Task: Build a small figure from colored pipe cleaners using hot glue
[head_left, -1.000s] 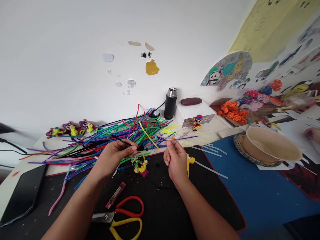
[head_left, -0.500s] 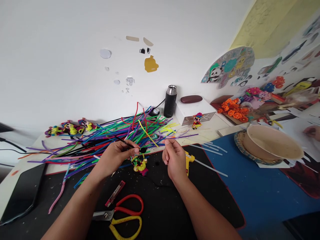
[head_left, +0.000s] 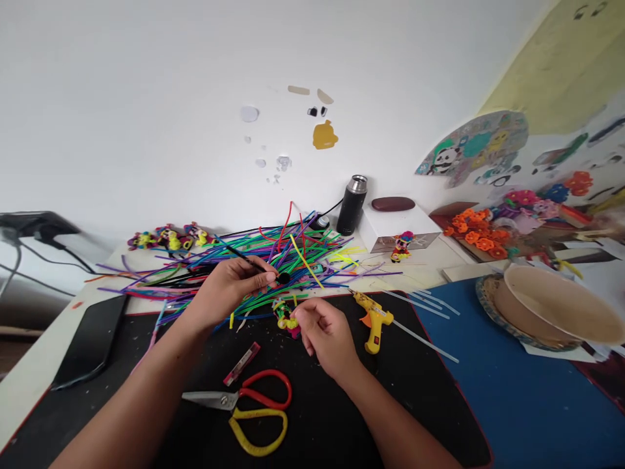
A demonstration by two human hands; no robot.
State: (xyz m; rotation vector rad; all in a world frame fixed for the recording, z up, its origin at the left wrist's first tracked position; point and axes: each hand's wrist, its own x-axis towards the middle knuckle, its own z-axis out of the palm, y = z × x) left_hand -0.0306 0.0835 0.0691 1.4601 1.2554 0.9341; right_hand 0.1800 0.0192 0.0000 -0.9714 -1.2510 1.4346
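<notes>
My left hand [head_left: 239, 286] pinches a black pipe cleaner [head_left: 284, 278] between thumb and forefinger; its end forms a small round black disc, and a straight length sticks out behind the fingers. Close by on the right, my right hand [head_left: 326, 333] is closed in a pinch, and whatever lies between those fingertips is too small to make out. Just behind its fingertips, a small colourful pipe-cleaner figure [head_left: 282, 316] in yellow, green and magenta lies on the black mat [head_left: 332, 423], partly covered by that hand.
Loose pipe cleaners [head_left: 195, 286] spread behind my hands. Scissors [head_left: 258, 394] and a red-pink case [head_left: 242, 363] lie in front. A yellow glue gun [head_left: 374, 322] rests to the right, near a bowl [head_left: 551, 312]. Finished figures [head_left: 170, 240], a phone [head_left: 90, 342] and a flask [head_left: 352, 205] stand around.
My right hand has come lower and nearer the figure, uncovering the glue gun. My left hand still holds the black pipe cleaner. The camera view has turned a little left.
</notes>
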